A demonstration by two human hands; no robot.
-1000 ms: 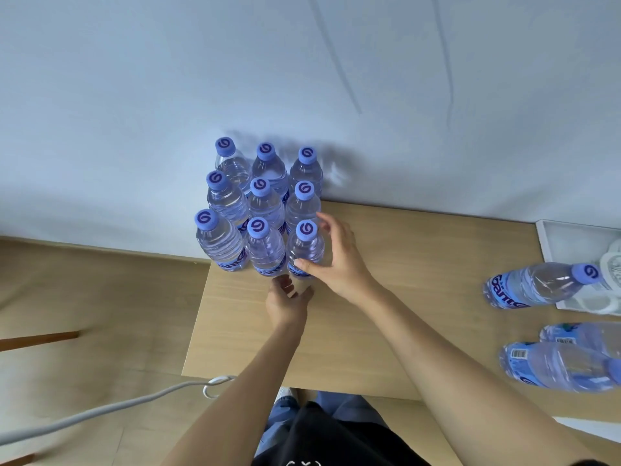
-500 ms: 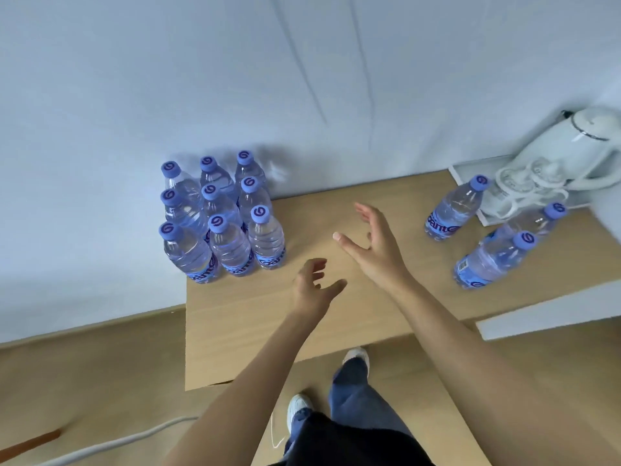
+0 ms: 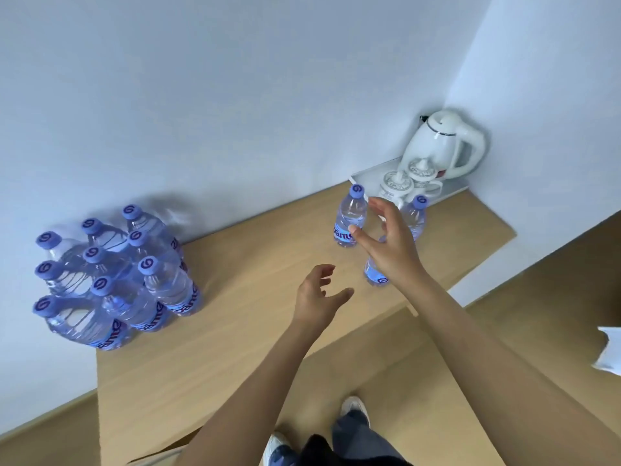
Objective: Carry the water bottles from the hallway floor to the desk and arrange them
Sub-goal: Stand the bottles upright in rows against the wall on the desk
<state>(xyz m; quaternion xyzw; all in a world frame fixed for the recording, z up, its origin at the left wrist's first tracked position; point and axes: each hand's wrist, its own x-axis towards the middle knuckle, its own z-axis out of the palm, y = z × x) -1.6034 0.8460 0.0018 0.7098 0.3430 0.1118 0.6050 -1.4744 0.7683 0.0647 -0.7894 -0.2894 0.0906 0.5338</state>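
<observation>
A: Where do we stand with the bottles?

B: We have nine of them packed upright in a block (image 3: 111,277) at the left end of the desk (image 3: 268,264), against the wall. That looks like the tidy arrangement we want. Three loose ones stand near the tray (image 3: 363,178) on the right.

A: And our hands?

B: Both empty, fingers spread. Our right hand (image 3: 389,247) reaches toward the nearest loose bottle (image 3: 351,215), thumb just at its label, not yet closed on it. It hides most of a second bottle (image 3: 376,274); a third (image 3: 415,216) stands behind. Our left hand (image 3: 319,294) hovers over bare desk, loosely open.

A: Why leave those by the kettle (image 3: 443,142)?

B: Probably a drop-off spot. We judge they go next into the block, one in each hand.
</observation>
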